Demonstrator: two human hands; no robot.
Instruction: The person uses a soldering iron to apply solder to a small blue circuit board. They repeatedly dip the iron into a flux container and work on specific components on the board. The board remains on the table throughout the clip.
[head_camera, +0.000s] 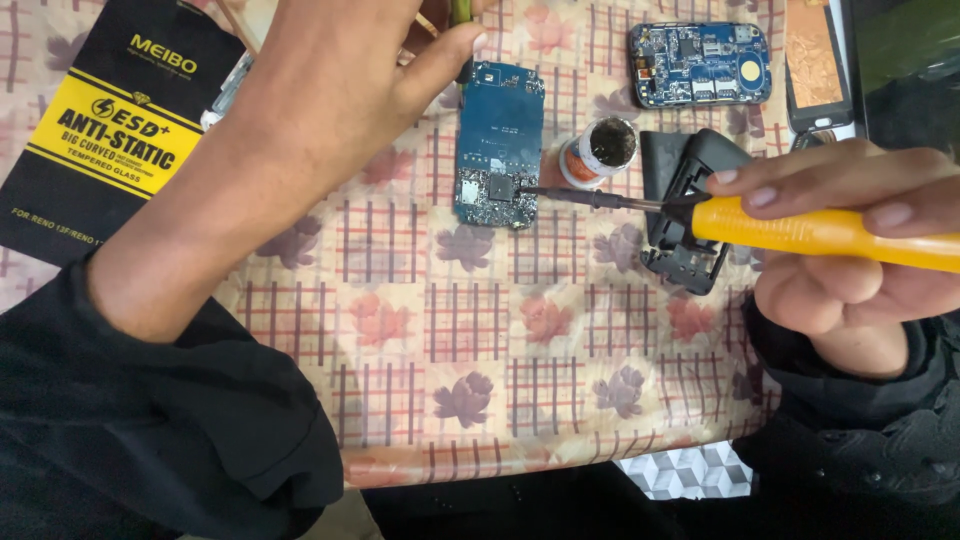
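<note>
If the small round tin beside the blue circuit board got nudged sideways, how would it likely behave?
The small round tin looks squat with a wide flat base, so it would probably slide on the patterned cloth rather than tip. It stands open with dark contents, which might smear if knocked. It seems light, and sits close to the blue circuit board, so it could bump it.

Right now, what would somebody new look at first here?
Probably the bright yellow-handled soldering iron in the right hand, its dark tip touching the blue circuit board mid-table. The left hand steadies that board's top edge. A black and yellow flat packet lies far left on the leaf-patterned checked tablecloth.
</note>
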